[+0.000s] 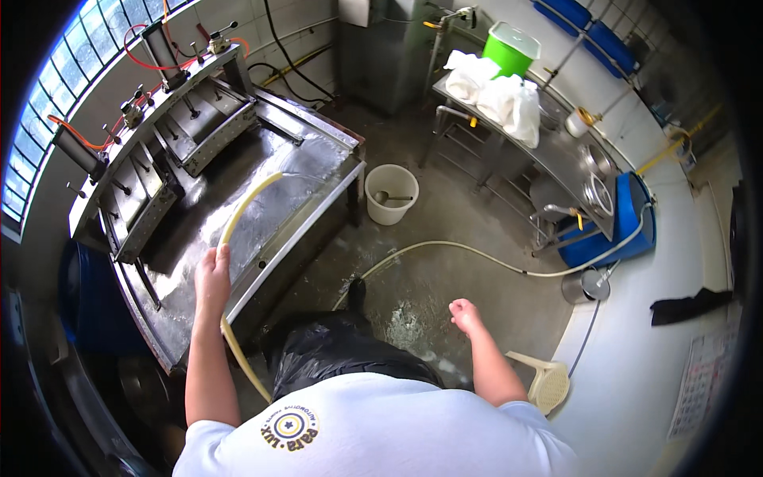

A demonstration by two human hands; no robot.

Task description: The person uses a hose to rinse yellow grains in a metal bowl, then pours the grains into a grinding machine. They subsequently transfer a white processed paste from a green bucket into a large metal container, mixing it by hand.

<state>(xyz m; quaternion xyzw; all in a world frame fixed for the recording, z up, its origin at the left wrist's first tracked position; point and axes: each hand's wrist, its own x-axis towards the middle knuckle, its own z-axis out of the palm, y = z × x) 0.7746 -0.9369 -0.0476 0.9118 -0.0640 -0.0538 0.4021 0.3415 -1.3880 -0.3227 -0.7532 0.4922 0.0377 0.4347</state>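
Note:
My left hand (213, 280) grips a pale yellow hose (243, 206) above the near edge of a stainless steel table (280, 203). Beyond the hand the hose arcs away, and a thin stream of water (305, 176) leaves its end onto the wet tabletop. Below the hand the hose hangs past the table edge beside my body. My right hand (465, 316) is held out over the floor with its fingers curled and nothing visible in it. Two press units with perforated steel boxes (220, 137) and pneumatic cylinders (161, 56) stand along the table's far side.
A white bucket (381, 208) holding a ladle (392, 196) stands off the table's corner. The hose (447, 242) crosses the wet floor from a blue barrel (641, 238). Right of it are a steel bench (554, 143) with white bags (506, 101) and a plastic chair (549, 387).

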